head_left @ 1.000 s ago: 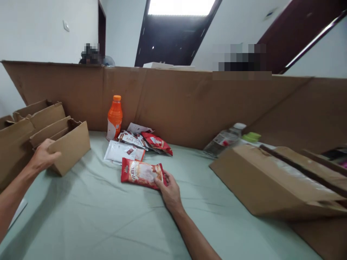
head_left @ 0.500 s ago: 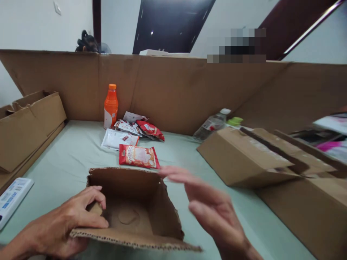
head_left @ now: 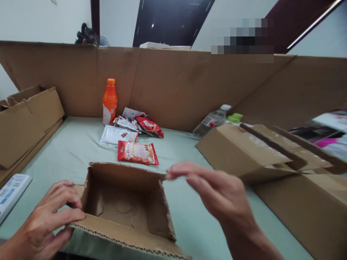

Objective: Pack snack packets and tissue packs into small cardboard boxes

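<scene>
An open cardboard box [head_left: 130, 206] sits at the near side of the table, its inside showing nothing but a faint round mark on the bottom. My left hand [head_left: 55, 213] grips the box's left front corner, thumb below the front flap and fingers over the edge. Beyond the box's right rim hovers my right hand [head_left: 214, 191], holding nothing, its fingers stretched out toward the left. Just behind the box lies a red snack packet [head_left: 138, 152]. Farther back are a white packet [head_left: 118, 135] and a small pile with a red packet [head_left: 150, 126].
An orange bottle [head_left: 110, 103] stands near the cardboard wall [head_left: 173, 86]. A clear plastic bottle [head_left: 211, 121] leans at the back right beside large cardboard boxes [head_left: 244, 151]. More cardboard [head_left: 29, 122] and a white device [head_left: 13, 193] lie on the left.
My left hand has shifted left, from inside the box to its outer left corner. My right hand has moved slightly right, away from the rim. The box looks turned a little.
</scene>
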Motion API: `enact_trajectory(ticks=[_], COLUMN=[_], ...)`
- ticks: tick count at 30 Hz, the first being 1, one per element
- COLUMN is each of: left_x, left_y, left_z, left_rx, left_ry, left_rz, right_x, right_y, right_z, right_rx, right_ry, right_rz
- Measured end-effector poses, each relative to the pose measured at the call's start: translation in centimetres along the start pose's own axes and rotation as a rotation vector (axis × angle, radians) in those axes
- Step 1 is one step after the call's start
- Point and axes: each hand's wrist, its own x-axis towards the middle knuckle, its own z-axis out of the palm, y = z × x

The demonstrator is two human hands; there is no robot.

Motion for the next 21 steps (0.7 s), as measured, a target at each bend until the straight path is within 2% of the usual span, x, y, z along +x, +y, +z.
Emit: enact_trajectory(ticks=[1, 2, 3, 7, 9, 11, 14, 16, 17, 19, 21], left_x=[0.2, 0.5, 0.7, 1.3, 1.3, 1.3, 1.3, 1.3, 1.3, 1.3, 1.3], left_y=[0.0, 0.1, 0.1, 0.5, 0.9, 1.2, 1.3, 1.1, 0.9, 0.7, 0.5], left_z=[0.2, 0.4, 0.5, 0.9, 1.0, 1.0, 1.0, 1.0, 1.1, 1.2, 1.3], left_rx=[-0.011, -0.018, -0.019, -0.008, -0.007, -0.002, -0.018, -0.039, -0.046, -0.049, -0.046], left_ry=[-0.001, -0.017, -0.035, -0.028, 0.004, 0.005, -0.004, -0.006, -0.004, 0.005, 0.016], left_rz=[0.010, 0.022, 0.027, 0.009, 0.003, 0.002, -0.005, -0.006, -0.004, 0.004, 0.013], right_x=[1.6, 3.4, 5.3, 12.0, 13.7, 14.0, 12.8, 11.3, 10.5, 8.7, 6.8], right_y=[1.8, 3.6, 5.5, 11.2, 12.5, 12.8, 11.3, 9.0, 7.5, 3.7, -0.5], right_z=[0.1, 0.5, 1.0, 4.3, 5.4, 5.7, 4.0, 1.7, 0.3, -2.2, -3.8], right_rx=[-0.124, -0.273, -0.433, -0.557, -0.572, -0.570, -0.577, -0.607, -0.618, -0.605, -0.541], right_ry=[0.040, 0.003, -0.129, -0.332, -0.419, -0.506, -0.546, -0.454, -0.363, -0.115, 0.134], right_rz=[0.097, 0.189, 0.274, 0.346, 0.361, 0.365, 0.356, 0.356, 0.347, 0.272, 0.109])
